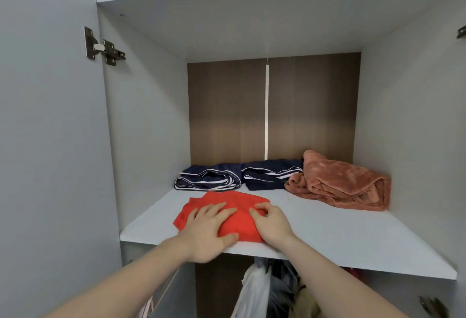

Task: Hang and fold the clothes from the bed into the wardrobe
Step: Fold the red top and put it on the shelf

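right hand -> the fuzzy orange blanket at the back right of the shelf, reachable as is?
Probably yes. The right hand rests on the red garment, and only bare shelf lies between it and the orange blanket. It holds nothing firmly, as far as the picture shows.

Both forearms stretched forward, left hand flat with fingers spread, right hand with fingers curled down

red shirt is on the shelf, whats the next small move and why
Probably slide the folded red garment back toward the navy striped pieces. It lies at the front edge of the shelf, with bare shelf behind it; the left hand lies flat on top, and the right hand curls at its edge.
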Demonstrator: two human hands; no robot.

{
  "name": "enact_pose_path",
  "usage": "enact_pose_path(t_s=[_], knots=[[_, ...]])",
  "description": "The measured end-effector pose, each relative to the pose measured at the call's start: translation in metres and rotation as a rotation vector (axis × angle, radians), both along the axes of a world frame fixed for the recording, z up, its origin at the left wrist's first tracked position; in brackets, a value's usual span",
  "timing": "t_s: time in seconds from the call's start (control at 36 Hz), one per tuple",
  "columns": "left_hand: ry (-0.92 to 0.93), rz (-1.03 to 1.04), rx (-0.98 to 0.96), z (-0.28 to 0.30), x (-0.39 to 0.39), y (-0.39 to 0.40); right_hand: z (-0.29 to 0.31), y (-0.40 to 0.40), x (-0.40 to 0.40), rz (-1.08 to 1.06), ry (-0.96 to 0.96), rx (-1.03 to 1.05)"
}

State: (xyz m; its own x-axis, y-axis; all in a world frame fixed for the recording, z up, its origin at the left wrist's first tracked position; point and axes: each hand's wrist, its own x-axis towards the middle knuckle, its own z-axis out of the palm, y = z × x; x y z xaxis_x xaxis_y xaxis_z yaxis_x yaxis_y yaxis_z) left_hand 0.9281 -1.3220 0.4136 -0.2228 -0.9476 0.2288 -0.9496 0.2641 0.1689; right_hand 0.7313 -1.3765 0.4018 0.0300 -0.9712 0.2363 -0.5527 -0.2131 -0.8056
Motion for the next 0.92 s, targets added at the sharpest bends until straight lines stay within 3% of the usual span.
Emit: enact_pose_path(t_s=[0.11, 0.22, 0.58, 0.69, 0.78, 0.92], knots=[[0.003, 0.050, 0.055, -0.007, -0.001, -0.012, 0.007, -0.006, 0.006, 0.084, -0.006, 0.049], [-0.011, 0.103, 0.082, -0.005, 0.019, -0.033, 0.009, -0.007, 0.006, 0.160, -0.134, 0.092], [-0.104, 0.390, 0.117, 0.007, 0.073, -0.078, 0.000, -0.005, 0.001, 0.029, -0.151, -0.030], [-0.023, 0.280, -0.079, 0.007, 0.061, -0.081, -0.002, -0.008, 0.001, 0.007, -0.117, -0.046], [0.020, 0.173, -0.001, -0.002, 0.046, -0.081, -0.004, -0.012, 0.001, -0.001, -0.109, -0.051], [-0.001, 0.258, 0.051, -0.014, 0.051, -0.084, -0.006, -0.014, 0.000, -0.001, -0.108, -0.055]])
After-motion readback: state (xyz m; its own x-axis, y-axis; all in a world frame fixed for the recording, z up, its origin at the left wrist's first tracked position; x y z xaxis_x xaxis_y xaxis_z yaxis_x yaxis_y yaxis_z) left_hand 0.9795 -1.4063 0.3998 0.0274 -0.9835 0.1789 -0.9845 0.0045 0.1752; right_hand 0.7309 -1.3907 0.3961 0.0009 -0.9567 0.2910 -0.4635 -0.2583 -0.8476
